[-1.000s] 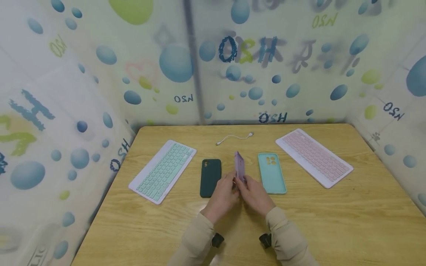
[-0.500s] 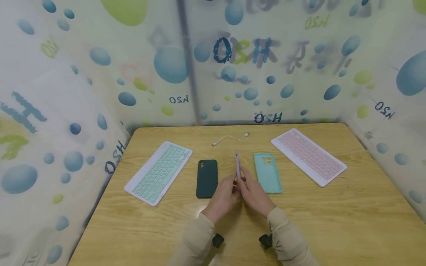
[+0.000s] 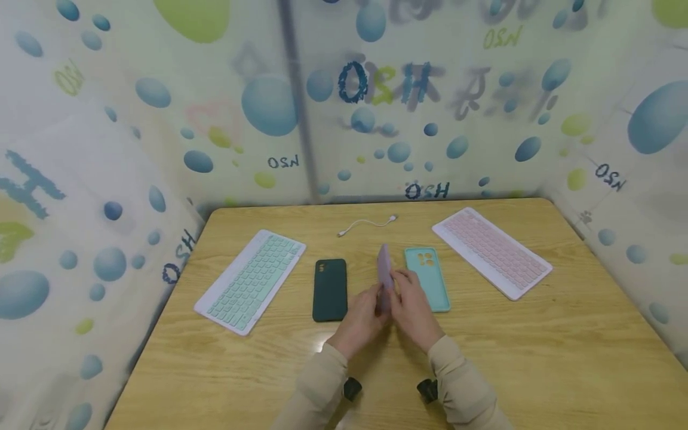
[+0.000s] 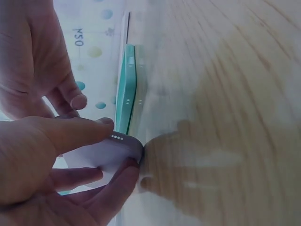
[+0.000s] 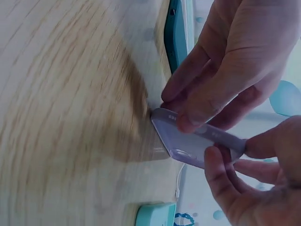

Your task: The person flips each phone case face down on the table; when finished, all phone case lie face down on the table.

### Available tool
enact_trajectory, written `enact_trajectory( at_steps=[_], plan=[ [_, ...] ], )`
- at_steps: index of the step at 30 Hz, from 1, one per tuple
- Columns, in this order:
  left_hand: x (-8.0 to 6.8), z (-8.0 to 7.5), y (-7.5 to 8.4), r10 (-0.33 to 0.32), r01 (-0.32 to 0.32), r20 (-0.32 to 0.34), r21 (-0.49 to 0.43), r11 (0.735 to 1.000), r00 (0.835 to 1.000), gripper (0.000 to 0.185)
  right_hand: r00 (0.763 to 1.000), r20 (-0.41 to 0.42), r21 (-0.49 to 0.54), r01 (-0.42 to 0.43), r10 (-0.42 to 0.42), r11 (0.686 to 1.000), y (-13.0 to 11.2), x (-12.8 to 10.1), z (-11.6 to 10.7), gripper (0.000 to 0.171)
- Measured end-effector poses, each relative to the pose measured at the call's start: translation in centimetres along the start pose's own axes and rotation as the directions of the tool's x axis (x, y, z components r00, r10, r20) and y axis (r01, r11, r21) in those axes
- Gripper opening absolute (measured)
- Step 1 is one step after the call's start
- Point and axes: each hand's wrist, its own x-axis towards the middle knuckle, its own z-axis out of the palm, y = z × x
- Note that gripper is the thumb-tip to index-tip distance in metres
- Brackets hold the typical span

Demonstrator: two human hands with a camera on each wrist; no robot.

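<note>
Grip: the left hand (image 3: 361, 318) and the right hand (image 3: 414, 310) both pinch the lilac phone case (image 3: 384, 272) at its near end, fingers curled round its edges; it is gripped, not merely touched.
Where the case is: between the two hands, raised on edge, its lower corner down at the wooden table (image 3: 537, 352).
Long axis: it runs away from the grip, up and toward the far wall, so the free end stands beyond the fingertips.
Nearer hand: neither clearly; both meet at the same end, left hand on its left face, right hand on its right.
Just beside the grip, right: a teal phone case (image 3: 427, 276) lying flat, close to the right hand's knuckles.
Just beside the grip, left: a dark green phone case (image 3: 330, 289), flat, a little apart from the left hand.
Beyond the grip: a white cable (image 3: 366, 224) near the far edge.
Well apart, left: a mint keyboard (image 3: 251, 278). Well apart, right: a pink keyboard (image 3: 491, 251).
Wrist views add: the case's rounded corner at the tabletop and thumb and fingers clamped on its rim, which the head view cannot resolve.
Head view adds: the whole layout, which the wrist views crop.
</note>
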Motion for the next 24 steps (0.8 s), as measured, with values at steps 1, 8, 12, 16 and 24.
enact_trajectory(
  at_steps=[1, 8, 12, 16, 24],
  plan=[
    [0.1, 0.1, 0.0, -0.013, 0.013, 0.010, 0.002, 1.000, 1.000, 0.052, 1.000, -0.006, -0.007, -0.009, 0.009, 1.000, 0.0, 0.0, -0.1, 0.036],
    [0.2, 0.4, 0.1, -0.085, 0.085, 0.048, 0.015, 0.996, 0.995, 0.061, 0.997, 0.018, -0.053, -0.074, 0.075, 0.996, -0.1, 0.1, -0.6, 0.035],
    [0.1, 0.6, 0.2, -0.080, 0.079, 0.037, 0.025, 0.997, 0.996, 0.059, 0.995, 0.035, -0.089, -0.093, 0.096, 0.992, -0.1, 0.0, -0.9, 0.036],
    [-0.1, 0.7, 0.0, -0.071, 0.071, 0.015, 0.035, 0.997, 0.997, 0.055, 0.988, 0.071, -0.113, -0.131, 0.139, 0.985, -0.2, -0.3, -1.0, 0.039],
    [-0.2, 0.4, 0.2, -0.115, 0.114, -0.014, -0.036, 0.993, 0.993, 0.049, 0.979, 0.138, -0.111, -0.135, 0.150, 0.985, 0.2, -0.6, -1.2, 0.052]
  ],
)
